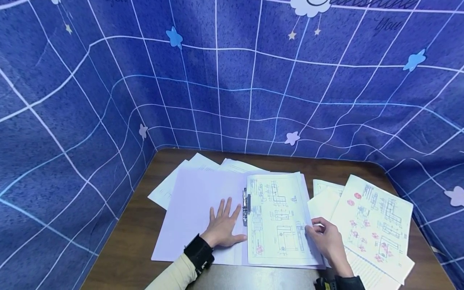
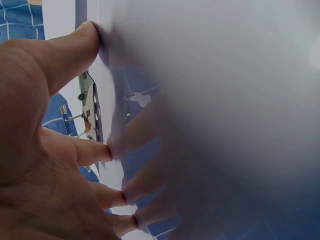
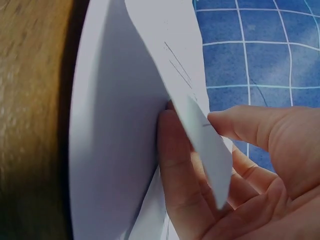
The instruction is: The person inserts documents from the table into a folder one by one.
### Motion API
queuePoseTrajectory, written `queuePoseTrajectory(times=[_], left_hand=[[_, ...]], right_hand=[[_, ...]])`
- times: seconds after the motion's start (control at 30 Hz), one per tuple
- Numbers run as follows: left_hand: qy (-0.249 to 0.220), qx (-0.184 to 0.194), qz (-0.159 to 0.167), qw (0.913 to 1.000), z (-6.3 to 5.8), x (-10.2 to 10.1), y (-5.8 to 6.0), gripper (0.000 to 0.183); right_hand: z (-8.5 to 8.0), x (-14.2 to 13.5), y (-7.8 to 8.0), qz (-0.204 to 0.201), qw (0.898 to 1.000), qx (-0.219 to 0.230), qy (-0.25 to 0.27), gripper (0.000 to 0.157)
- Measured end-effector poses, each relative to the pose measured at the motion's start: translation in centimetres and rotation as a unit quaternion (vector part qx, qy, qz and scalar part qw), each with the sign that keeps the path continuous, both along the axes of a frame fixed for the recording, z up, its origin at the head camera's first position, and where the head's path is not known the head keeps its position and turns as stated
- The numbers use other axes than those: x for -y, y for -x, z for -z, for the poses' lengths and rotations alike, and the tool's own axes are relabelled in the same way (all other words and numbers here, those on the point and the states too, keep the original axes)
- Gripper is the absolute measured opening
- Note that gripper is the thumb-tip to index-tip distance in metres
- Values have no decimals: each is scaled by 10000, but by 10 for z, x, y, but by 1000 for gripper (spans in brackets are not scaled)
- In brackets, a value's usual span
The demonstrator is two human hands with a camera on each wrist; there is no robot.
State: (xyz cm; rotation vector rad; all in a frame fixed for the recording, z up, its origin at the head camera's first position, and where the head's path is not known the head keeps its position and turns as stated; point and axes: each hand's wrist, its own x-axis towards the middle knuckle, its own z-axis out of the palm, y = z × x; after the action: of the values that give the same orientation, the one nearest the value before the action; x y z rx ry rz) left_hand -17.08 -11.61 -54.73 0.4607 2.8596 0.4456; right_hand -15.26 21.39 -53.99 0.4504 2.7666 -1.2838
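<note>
A pale lilac folder (image 1: 203,193) lies spread out on the table, with a metal clip (image 1: 246,207) near its spine. Sheets with technical drawings (image 1: 279,213) rest on its right side. My left hand (image 1: 222,228) presses on the inside of the left cover, fingers spread and thumb toward the spine; in the left wrist view the fingertips touch the glossy cover (image 2: 240,100). At the right edge of the drawings, my right hand (image 1: 328,239) pinches a paper sheet (image 3: 192,107) between thumb and fingers. The right wrist view shows that edge raised off the folder's cover (image 3: 115,110).
Right of the folder lies an overlapping pile of papers, its top drawing (image 1: 377,217) marked with red stamps. More white papers (image 1: 168,183) stick out from under the folder's upper left. A blue patterned curtain (image 1: 232,100) hangs behind the brown wooden table (image 1: 127,241).
</note>
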Motion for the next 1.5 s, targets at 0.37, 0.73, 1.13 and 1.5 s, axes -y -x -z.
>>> queuePoseTrajectory(times=[0.37, 0.73, 1.13, 1.5], left_hand=[[-33, 33, 15, 10000, -5, 0, 0, 95], [-32, -7, 9, 10000, -5, 0, 1, 96], [-56, -62, 24, 10000, -3, 1, 2, 96], [-48, -20, -7, 10000, -2, 1, 2, 96]], right_hand=[[0, 6, -2, -464, 9875, 102, -1503, 51], [3, 8, -2, -589, 9811, -42, -1844, 60], [5, 9, -3, -708, 9789, -166, -1912, 55], [5, 10, -1, -711, 9799, -87, -1860, 56]])
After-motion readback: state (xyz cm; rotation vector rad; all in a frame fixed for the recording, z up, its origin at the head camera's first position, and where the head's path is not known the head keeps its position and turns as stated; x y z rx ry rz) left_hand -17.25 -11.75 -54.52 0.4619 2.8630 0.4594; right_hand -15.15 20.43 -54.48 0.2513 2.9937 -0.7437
